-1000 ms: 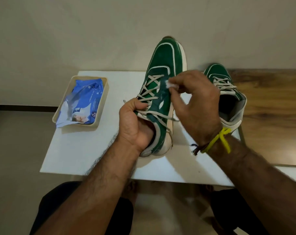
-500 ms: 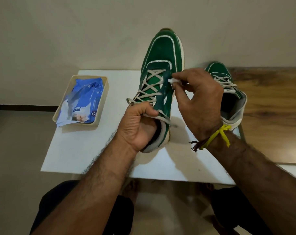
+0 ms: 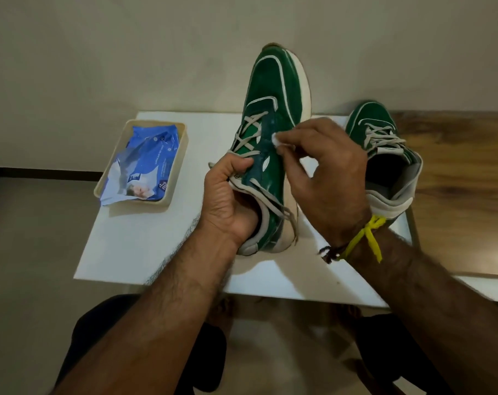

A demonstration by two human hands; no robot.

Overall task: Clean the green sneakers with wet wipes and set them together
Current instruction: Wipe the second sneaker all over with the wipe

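Observation:
My left hand (image 3: pixel 228 201) is pushed into the opening of a green sneaker (image 3: pixel 273 89) with white trim and grey laces, thumb curled over the lace side, holding it lifted with the toe pointing away. My right hand (image 3: pixel 325 166) pinches a small white wet wipe (image 3: pixel 277 138) against the sneaker's side panel by the laces. The second green sneaker (image 3: pixel 384 155) stands on the white table (image 3: pixel 145 240) to the right, partly hidden behind my right hand.
A cream tray (image 3: pixel 182 155) at the table's left holds a blue pack of wet wipes (image 3: pixel 145 166). A wooden surface (image 3: pixel 464 181) adjoins the table on the right. A plain wall rises behind. My legs and feet show below the table's front edge.
My right hand has rubbed the wipe along the held sneaker's lace-side panel, up and back down. The left hand tilted the shoe slightly. The other sneaker has not moved.

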